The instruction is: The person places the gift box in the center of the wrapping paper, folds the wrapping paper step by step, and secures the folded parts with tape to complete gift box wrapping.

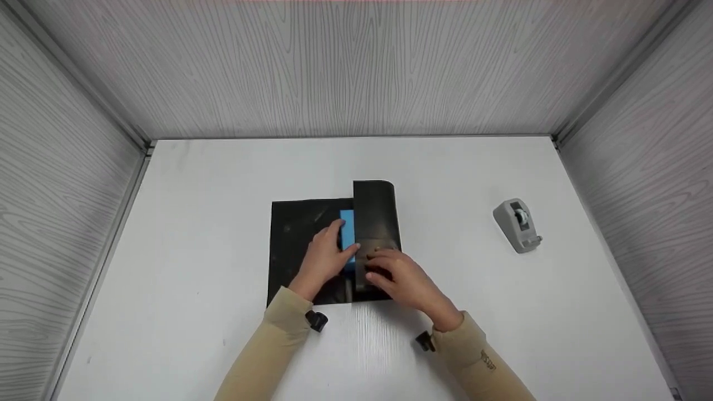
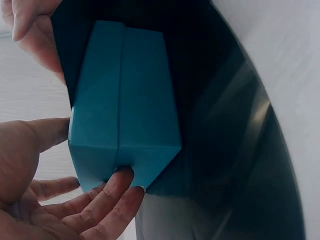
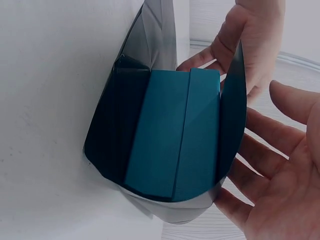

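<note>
A blue lidded box [image 1: 347, 234] stands on a black glossy sheet [image 1: 295, 223]. The sheet's right part curves up and over it as a flap [image 1: 374, 211]. My left hand [image 1: 322, 259] holds the box, fingertips against its left side and thumb at the top beside the flap's edge. In the left wrist view the fingers [image 2: 117, 192] touch the box [image 2: 120, 90] low on one face. My right hand [image 1: 404, 278] rests on the flap near its front end. The right wrist view has its fingers [image 3: 257, 155] fairly straight along the outside of the curved sheet [image 3: 234, 110].
A grey tape dispenser [image 1: 517, 225] stands on the white table [image 1: 457, 184] to the right of the sheet. Wood-grain panels [image 1: 345, 72] enclose the table at the back and on both sides. A small black device sits at each wrist, below the sleeves.
</note>
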The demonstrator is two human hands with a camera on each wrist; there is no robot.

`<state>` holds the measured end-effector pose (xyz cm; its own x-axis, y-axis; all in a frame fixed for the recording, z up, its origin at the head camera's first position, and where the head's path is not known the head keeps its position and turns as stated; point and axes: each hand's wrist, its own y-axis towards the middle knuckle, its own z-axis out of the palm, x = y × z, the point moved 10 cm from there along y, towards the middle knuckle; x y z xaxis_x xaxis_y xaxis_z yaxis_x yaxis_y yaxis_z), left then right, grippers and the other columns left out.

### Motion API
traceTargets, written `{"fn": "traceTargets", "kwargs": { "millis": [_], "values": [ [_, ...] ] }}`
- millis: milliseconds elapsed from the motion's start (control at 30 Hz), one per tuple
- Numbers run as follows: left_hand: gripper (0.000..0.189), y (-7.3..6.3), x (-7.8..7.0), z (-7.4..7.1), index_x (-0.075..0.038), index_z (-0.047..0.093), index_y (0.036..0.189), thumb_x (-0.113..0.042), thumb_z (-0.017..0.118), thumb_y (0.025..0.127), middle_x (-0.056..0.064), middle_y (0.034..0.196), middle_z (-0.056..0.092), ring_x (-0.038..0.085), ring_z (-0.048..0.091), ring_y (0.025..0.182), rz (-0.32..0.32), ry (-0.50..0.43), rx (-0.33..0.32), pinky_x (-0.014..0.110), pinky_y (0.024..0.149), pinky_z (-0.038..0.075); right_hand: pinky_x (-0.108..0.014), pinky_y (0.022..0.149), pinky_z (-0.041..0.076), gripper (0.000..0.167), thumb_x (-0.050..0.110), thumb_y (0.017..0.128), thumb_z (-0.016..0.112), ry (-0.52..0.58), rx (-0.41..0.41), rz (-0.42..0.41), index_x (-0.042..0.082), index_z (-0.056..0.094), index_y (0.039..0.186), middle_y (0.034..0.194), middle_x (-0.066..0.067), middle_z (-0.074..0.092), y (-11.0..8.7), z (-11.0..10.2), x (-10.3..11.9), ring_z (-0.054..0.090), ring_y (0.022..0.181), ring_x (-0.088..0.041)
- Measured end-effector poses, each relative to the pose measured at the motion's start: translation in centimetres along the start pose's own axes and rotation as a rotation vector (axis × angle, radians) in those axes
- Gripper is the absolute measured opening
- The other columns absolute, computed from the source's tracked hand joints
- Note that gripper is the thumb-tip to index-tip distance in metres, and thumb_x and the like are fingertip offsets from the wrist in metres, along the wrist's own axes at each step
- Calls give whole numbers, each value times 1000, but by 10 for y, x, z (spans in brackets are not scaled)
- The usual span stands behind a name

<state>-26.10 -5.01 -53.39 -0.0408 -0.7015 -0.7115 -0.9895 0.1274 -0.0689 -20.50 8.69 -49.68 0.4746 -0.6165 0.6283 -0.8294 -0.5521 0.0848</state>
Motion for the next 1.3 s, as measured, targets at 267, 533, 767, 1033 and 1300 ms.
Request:
{"fn": "traceTargets", "kwargs": {
  "millis": [267,533,767,1033,1300],
  "values": [
    [67,0,1,0,-7,44,146,-37,69,92,19,140,50,35,53,122,3,-15,-21,48,96,46,-44,97,46,22,11,93,69,49,-270,102,1,70,113,127,-15,60,7,-37,-29,57,118,-30],
    [67,0,3,1,-6,44,146,-36,69,92,20,139,50,35,54,120,-1,-28,-31,48,95,47,-49,102,39,49,19,93,70,14,-168,332,5,56,138,146,-23,41,10,-31,-68,41,132,-39],
    [65,-3,5,3,-6,44,146,-37,68,93,20,130,57,30,60,110,9,-37,-35,45,89,50,-49,105,37,52,22,93,70,35,-111,347,9,55,141,145,-24,42,9,-26,-74,42,132,-38],
    [67,-3,7,3,-10,41,148,-41,65,94,19,113,66,28,67,87,-9,-32,-48,45,76,53,-48,105,38,54,23,92,71,61,-90,337,10,53,142,144,-24,44,9,-24,-74,44,132,-38],
    [78,-5,13,6,-10,30,153,-48,63,94,21,111,66,33,67,91,-62,-51,-29,48,79,52,-46,104,39,56,22,94,69,93,-71,311,7,50,144,146,-18,45,10,-20,-72,45,132,-34]
  ]
}}
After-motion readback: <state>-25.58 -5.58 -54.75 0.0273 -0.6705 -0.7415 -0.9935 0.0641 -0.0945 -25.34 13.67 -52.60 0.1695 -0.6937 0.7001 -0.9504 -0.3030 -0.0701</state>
